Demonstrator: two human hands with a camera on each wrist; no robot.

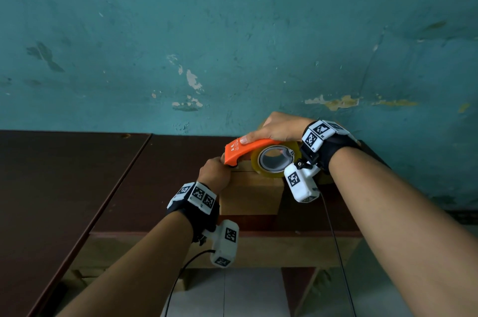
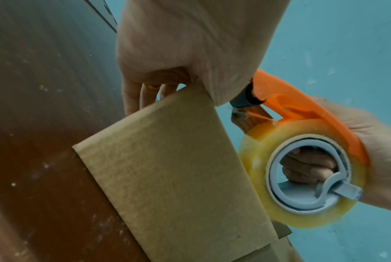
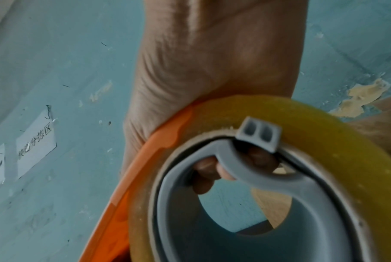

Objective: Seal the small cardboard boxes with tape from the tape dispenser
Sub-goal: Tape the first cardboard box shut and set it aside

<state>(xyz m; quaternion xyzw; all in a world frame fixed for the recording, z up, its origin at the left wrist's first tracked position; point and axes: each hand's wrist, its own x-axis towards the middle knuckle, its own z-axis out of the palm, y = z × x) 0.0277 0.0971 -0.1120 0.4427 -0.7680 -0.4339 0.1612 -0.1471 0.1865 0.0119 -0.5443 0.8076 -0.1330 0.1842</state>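
A small brown cardboard box (image 1: 250, 195) sits on the dark table by the wall. My left hand (image 1: 214, 172) grips its upper left corner. In the left wrist view the fingers (image 2: 142, 94) reach down the far side of the box (image 2: 174, 177). My right hand (image 1: 278, 128) holds the orange tape dispenser (image 1: 247, 150) over the box top, nose pointing left next to my left hand. Its yellowish tape roll (image 1: 276, 161) hangs over the box's top. In the right wrist view my fingers (image 3: 205, 174) curl through the grey core of the roll (image 3: 301, 115).
The dark brown table (image 1: 77, 174) has a seam running front to back at left. The teal wall (image 1: 232, 44) stands right behind the box. Paper labels (image 3: 36, 140) are stuck on the wall. Pale floor tiles (image 1: 253, 296) show below the table's front edge.
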